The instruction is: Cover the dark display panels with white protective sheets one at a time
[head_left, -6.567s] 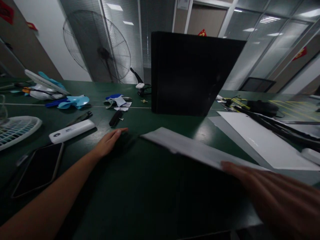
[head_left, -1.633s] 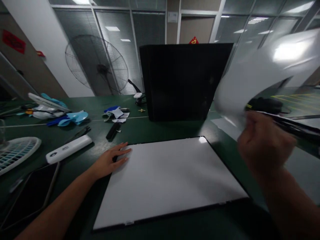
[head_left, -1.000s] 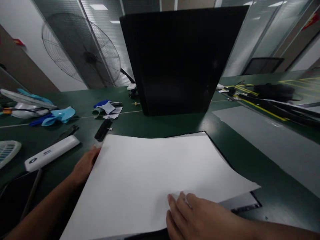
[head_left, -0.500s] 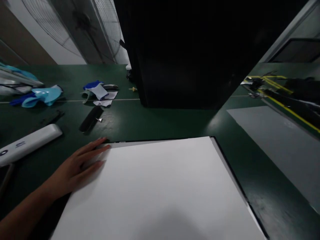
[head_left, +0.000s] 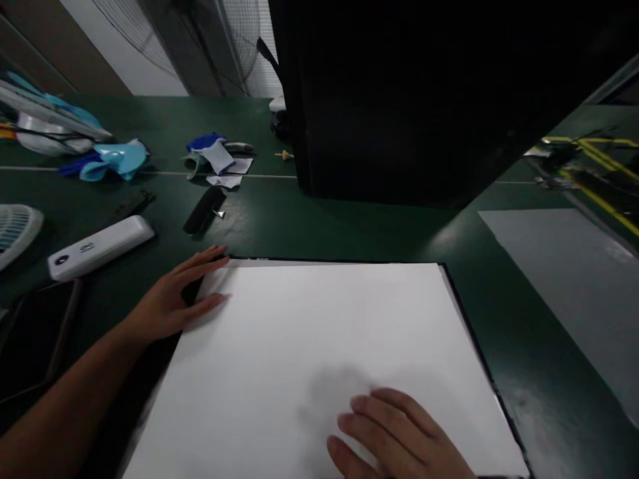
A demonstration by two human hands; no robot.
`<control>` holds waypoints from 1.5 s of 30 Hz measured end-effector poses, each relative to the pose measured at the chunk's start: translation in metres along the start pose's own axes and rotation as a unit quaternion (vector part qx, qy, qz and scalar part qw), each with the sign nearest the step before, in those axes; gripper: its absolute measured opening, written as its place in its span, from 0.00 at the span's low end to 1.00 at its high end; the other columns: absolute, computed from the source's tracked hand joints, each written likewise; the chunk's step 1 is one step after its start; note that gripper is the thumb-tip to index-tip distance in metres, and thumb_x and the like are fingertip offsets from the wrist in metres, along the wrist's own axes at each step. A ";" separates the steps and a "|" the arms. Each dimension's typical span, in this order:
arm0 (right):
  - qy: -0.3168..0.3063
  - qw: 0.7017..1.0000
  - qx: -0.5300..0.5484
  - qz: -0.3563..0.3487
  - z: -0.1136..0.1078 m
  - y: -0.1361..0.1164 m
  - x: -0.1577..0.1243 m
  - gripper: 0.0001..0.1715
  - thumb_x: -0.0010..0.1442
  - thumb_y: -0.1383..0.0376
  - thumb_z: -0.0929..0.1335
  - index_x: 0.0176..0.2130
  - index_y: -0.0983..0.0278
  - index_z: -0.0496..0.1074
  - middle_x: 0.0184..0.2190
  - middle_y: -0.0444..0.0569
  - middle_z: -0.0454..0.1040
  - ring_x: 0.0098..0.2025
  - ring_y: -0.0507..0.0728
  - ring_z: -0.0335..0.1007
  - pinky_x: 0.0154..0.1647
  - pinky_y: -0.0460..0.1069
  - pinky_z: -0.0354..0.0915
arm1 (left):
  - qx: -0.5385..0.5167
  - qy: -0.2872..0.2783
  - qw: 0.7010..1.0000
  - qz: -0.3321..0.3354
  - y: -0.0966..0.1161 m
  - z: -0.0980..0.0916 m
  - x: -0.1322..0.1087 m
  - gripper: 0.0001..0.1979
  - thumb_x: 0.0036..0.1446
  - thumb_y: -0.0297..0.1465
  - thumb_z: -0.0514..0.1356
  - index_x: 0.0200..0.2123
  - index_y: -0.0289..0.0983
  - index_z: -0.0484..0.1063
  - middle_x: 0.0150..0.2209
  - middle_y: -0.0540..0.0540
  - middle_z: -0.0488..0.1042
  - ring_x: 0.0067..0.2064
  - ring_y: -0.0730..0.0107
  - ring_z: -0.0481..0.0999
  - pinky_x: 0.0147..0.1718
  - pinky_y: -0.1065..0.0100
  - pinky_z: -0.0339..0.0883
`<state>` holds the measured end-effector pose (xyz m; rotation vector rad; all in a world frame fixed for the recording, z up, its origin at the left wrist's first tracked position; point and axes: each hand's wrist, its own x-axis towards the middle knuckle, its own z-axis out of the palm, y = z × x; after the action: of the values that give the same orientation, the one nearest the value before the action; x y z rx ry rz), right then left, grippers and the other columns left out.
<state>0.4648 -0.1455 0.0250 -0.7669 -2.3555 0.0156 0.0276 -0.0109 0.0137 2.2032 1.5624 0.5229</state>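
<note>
A white sheet [head_left: 289, 326] lies over a dark-edged panel [head_left: 473, 336], which peeks out as a thin strip past the sheet's far edge; the near side is mostly cut off. Left hand [head_left: 167, 303] at the sheet's far left corner: fingers spread, thumb wide, resting there with nothing in its grip. And the right hand [head_left: 399, 436] is over the sheet's near part, fingers loosely parted and slightly curled, no object showing in them, wrist out of view; whether the fingertips touch, one cannot tell. Beyond the sheet looms a black box [head_left: 399, 113], its top lost. Left of the sheet, a dark phone [head_left: 37, 332] is hard to make out, its outer side cropped.
</note>
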 end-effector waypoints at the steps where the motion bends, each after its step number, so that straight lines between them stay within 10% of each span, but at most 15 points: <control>1: -0.024 0.999 -0.027 -0.027 -0.001 -0.002 0.002 0.13 0.72 0.60 0.71 0.55 0.56 0.78 0.52 0.42 0.79 0.58 0.56 0.72 0.67 0.53 0.64 | -0.005 0.009 1.000 -0.010 0.001 0.001 0.001 0.38 0.64 0.57 0.64 0.70 0.43 0.68 0.75 0.41 0.62 0.74 0.44 0.64 0.72 0.41 0.58; 6: -0.180 0.981 -0.069 -0.030 -0.011 -0.011 0.002 0.43 0.67 0.45 0.69 0.72 0.63 0.65 0.72 0.62 0.60 0.75 0.72 0.52 0.73 0.68 0.56 | 0.022 0.051 0.998 -0.018 0.006 0.010 0.013 0.45 0.60 0.66 0.60 0.65 0.37 0.74 0.73 0.37 0.66 0.71 0.43 0.68 0.71 0.43 0.60; 12: -0.176 0.983 -0.058 -0.011 -0.010 -0.015 -0.001 0.40 0.62 0.59 0.72 0.70 0.62 0.66 0.74 0.63 0.54 0.77 0.70 0.45 0.77 0.65 0.49 | 0.016 0.043 0.998 -0.037 0.004 0.005 0.005 0.42 0.65 0.65 0.51 0.67 0.41 0.73 0.71 0.39 0.69 0.73 0.44 0.66 0.73 0.43 0.55; 17: -0.093 0.994 -0.065 -0.005 -0.003 -0.002 0.001 0.42 0.66 0.49 0.72 0.71 0.61 0.65 0.73 0.65 0.56 0.76 0.74 0.48 0.78 0.69 0.43 | 0.036 -0.004 0.999 -0.020 0.002 -0.003 -0.005 0.38 0.67 0.58 0.56 0.73 0.47 0.64 0.75 0.44 0.62 0.75 0.46 0.62 0.75 0.40 0.50; 23: -0.143 0.988 -0.055 -0.030 -0.003 0.002 0.008 0.41 0.64 0.44 0.73 0.67 0.62 0.69 0.70 0.63 0.62 0.76 0.74 0.47 0.78 0.72 0.35 | 0.068 -0.016 0.998 -0.004 0.002 -0.002 0.000 0.42 0.67 0.61 0.55 0.72 0.39 0.66 0.76 0.39 0.58 0.76 0.48 0.60 0.76 0.42 0.47; 32: -0.154 0.987 -0.036 -0.035 -0.020 -0.001 0.017 0.29 0.72 0.48 0.67 0.62 0.64 0.74 0.65 0.55 0.71 0.74 0.67 0.55 0.71 0.64 0.62 | 0.084 -0.033 0.996 0.004 0.008 -0.003 0.002 0.48 0.67 0.65 0.50 0.71 0.32 0.67 0.77 0.35 0.57 0.76 0.43 0.58 0.74 0.41 0.51; 35: -0.113 0.979 -0.135 0.104 -0.053 0.045 0.005 0.24 0.75 0.55 0.64 0.63 0.62 0.73 0.62 0.54 0.73 0.70 0.63 0.63 0.70 0.61 0.63 | 0.073 -0.037 0.997 -0.001 0.007 -0.005 0.000 0.47 0.67 0.65 0.50 0.72 0.33 0.65 0.78 0.35 0.54 0.76 0.39 0.57 0.72 0.40 0.55; 41: -0.041 0.801 -0.346 0.487 -0.134 0.171 -0.092 0.55 0.70 0.36 0.60 0.70 0.81 0.62 0.71 0.82 0.52 0.74 0.88 0.44 0.65 0.82 0.55 | 0.145 -0.114 0.983 0.020 0.016 -0.023 -0.010 0.44 0.72 0.58 0.48 0.79 0.37 0.50 0.81 0.35 0.38 0.75 0.33 0.59 0.70 0.36 0.58; 45: -0.074 0.770 -0.326 0.543 -0.148 0.180 -0.148 0.51 0.68 0.32 0.57 0.61 0.70 0.74 0.56 0.76 0.72 0.58 0.83 0.72 0.52 0.77 0.70 | 0.177 -0.155 0.971 0.030 0.027 -0.035 -0.023 0.43 0.71 0.57 0.51 0.80 0.44 0.44 0.81 0.38 0.36 0.77 0.36 0.54 0.70 0.35 0.56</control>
<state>0.7377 -0.1016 0.0188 -2.4414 -1.6670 -0.2675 0.0242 -0.0375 0.0552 2.4487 1.5133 -0.0980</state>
